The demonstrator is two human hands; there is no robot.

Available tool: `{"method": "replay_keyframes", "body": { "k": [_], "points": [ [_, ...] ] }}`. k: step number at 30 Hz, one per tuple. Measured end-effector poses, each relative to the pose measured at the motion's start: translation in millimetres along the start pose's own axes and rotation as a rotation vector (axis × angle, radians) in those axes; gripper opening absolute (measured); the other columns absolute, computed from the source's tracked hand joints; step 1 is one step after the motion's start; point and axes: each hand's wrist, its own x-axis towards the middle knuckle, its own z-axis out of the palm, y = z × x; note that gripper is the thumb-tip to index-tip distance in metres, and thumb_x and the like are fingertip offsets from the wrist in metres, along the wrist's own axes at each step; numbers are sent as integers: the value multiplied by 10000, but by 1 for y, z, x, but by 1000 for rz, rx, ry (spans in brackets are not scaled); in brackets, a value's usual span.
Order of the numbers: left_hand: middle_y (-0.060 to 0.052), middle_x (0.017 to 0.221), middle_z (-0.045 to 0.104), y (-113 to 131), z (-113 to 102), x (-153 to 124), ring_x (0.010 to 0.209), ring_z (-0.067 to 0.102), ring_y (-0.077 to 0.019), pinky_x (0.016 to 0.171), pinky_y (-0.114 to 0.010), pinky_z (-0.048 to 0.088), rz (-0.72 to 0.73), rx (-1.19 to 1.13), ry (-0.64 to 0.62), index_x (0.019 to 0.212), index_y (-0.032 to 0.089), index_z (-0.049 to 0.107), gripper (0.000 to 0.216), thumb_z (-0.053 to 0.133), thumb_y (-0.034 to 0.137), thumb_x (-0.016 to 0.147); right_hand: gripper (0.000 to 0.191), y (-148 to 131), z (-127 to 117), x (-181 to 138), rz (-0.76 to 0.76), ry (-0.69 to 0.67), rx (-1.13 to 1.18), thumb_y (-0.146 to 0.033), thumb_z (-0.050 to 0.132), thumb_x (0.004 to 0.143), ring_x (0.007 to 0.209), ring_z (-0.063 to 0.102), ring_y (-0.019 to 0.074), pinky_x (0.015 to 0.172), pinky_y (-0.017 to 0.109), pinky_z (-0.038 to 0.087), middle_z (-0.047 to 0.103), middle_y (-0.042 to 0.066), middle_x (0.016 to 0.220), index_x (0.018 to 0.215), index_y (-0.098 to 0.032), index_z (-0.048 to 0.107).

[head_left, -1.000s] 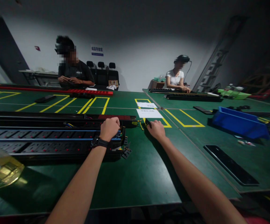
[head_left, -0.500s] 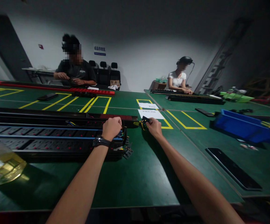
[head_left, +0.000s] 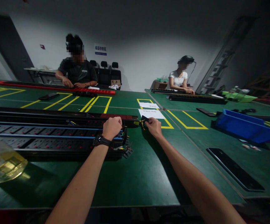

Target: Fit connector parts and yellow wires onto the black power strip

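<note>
A dim, pale wall (head_left: pixel 135 68) stands behind the green table (head_left: pixel 146 180), where long black socket strips (head_left: pixel 48 144) run leftward from the left hand (head_left: pixel 112 128), curled over their ends, its grip hidden. Just beside them, the right hand (head_left: pixel 154 127) pinches a small black piece (head_left: pixel 145 118).
</note>
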Motion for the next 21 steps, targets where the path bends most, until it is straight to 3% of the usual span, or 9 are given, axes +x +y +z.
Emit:
{"method": "replay_keyframes", "body": {
  "k": [12,21],
  "points": [
    [-60,945,817,-1,1,0,968,750,-255,848,-337,538,-6,-1,4,832,248,742,197,572,155,870,207,-10,-1,-7,-53,-49,25,-275,656,879,843,756,240,787,309,548,811,82,909,1025,-199,781],
    [-65,966,817,-1,2,-1,977,748,-256,862,-340,542,1,21,4,867,253,759,207,568,181,902,226,-5,1,-9,-30,-104,195,-233,646,846,926,769,265,801,329,554,820,108,989,1038,-180,754]
  ]
}}
